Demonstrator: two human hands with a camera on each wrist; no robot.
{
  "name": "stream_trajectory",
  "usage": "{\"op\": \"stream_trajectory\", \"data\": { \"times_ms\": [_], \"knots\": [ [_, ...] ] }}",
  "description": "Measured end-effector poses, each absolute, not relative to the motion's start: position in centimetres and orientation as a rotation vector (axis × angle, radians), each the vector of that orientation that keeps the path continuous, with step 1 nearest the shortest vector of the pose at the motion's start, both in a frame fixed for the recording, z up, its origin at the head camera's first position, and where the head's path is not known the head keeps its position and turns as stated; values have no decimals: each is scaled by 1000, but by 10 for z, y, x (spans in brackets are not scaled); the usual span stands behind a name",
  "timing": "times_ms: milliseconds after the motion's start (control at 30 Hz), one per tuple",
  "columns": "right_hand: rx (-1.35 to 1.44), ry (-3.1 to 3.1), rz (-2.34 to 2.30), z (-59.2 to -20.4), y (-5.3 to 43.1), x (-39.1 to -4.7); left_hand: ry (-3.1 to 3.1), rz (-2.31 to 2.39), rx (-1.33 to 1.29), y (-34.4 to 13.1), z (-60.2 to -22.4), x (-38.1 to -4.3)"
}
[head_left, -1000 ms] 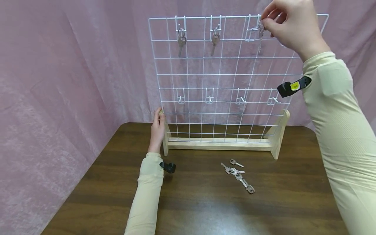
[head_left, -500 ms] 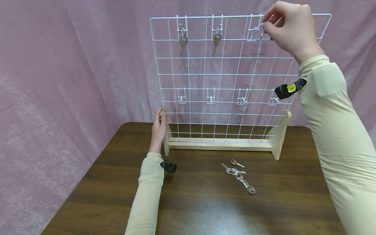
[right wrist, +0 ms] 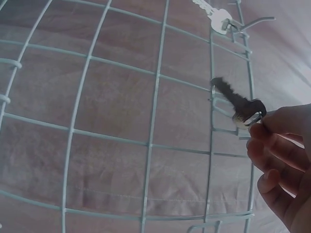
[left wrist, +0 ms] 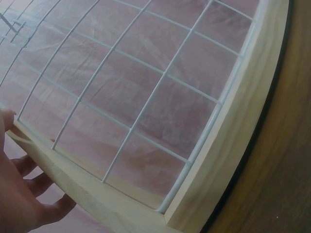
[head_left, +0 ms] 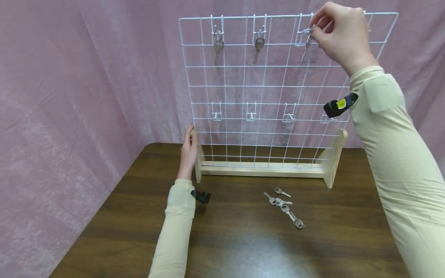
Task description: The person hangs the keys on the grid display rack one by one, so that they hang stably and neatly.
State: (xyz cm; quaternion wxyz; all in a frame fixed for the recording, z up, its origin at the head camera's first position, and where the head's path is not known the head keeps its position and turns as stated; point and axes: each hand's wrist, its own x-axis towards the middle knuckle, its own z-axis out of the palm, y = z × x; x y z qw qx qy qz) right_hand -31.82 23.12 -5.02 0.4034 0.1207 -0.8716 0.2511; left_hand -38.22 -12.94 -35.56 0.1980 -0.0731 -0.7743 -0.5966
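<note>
My right hand [head_left: 342, 36] pinches a key [right wrist: 241, 105] by the ring at its head, close to the third top hook [head_left: 301, 31] of a white wire grid rack [head_left: 265, 85]. The key's blade hangs tilted down and to the left in the head view. Whether the ring is over the hook is hidden by the fingertips. My left hand [head_left: 189, 154] grips the wooden side post [left wrist: 221, 141] of the rack's stand at its lower left. Two keys, the left one [head_left: 218, 46] and the middle one [head_left: 259, 44], hang from the first two top hooks.
Several loose keys [head_left: 285, 208] lie on the brown wooden table [head_left: 236, 239] in front of the stand. A lower row of hooks [head_left: 251, 116] on the grid holds nothing. Behind the rack hangs a pink curtain [head_left: 132, 77].
My right hand has shifted slightly around the third hook, and the key's blade has swung from hanging nearly straight to tilting left. My left hand keeps its grip on the post.
</note>
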Motion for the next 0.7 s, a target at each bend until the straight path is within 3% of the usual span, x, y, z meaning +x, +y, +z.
{"op": "stream_trajectory", "data": {
  "times_ms": [700],
  "knots": [
    [311,-2214,495,-67,228,-321,-2171,-1680,-218,-130,-355,-382]
  ]
}}
